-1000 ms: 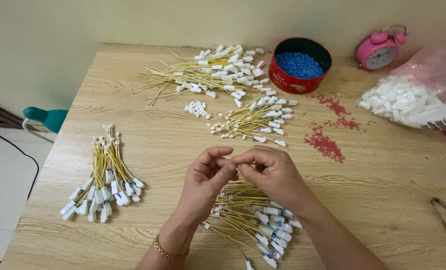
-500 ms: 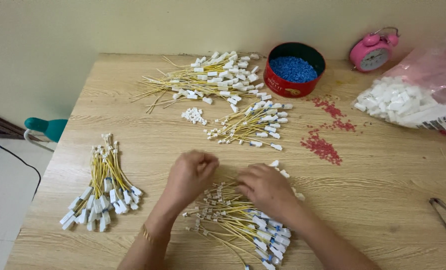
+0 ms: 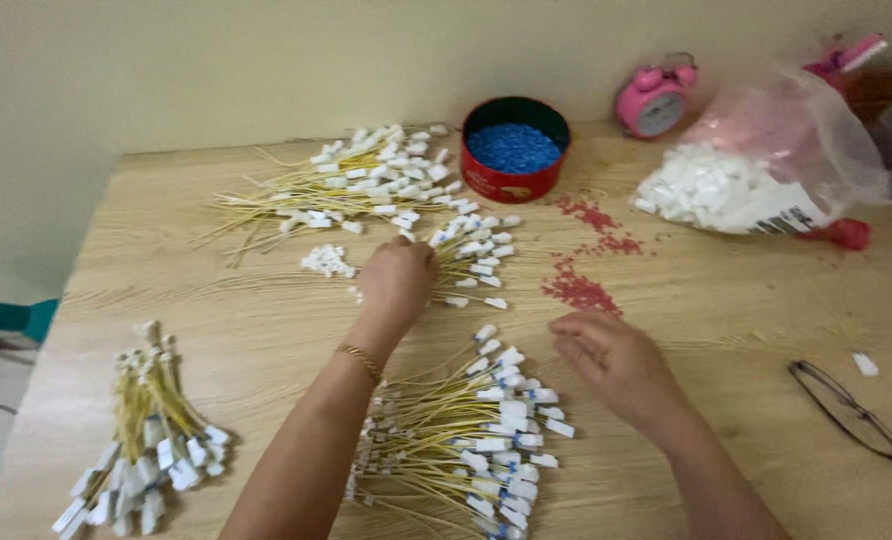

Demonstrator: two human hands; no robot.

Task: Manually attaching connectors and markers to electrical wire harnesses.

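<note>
Left hand (image 3: 398, 280): stretched forward over the wooden table (image 3: 726, 330), fingers curled down onto the small middle heap of yellow wires with white connectors (image 3: 471, 258); whether it pinches a wire cannot be told, the fingertips being hidden; a gold bracelet (image 3: 359, 359) sits on its wrist.

Right hand (image 3: 611, 362): palm down, fingers loosely spread, holding nothing; it rests just beside the near pile of yellow wires (image 3: 466, 440), which carries white and blue ends and lies between the two forearms.

Further heaps: a large loose spread of wires (image 3: 346, 185) at the far side; a tidy bundle (image 3: 146, 430) at the near left edge; a small cluster of loose white connectors (image 3: 326, 262) near the left hand.

Other items: red round tin of blue beads (image 3: 514, 150); scattered red beads (image 3: 581, 290); pink alarm clock (image 3: 652, 100); clear bag of white connectors (image 3: 756, 180); spectacles (image 3: 851, 415) at the right edge.
</note>
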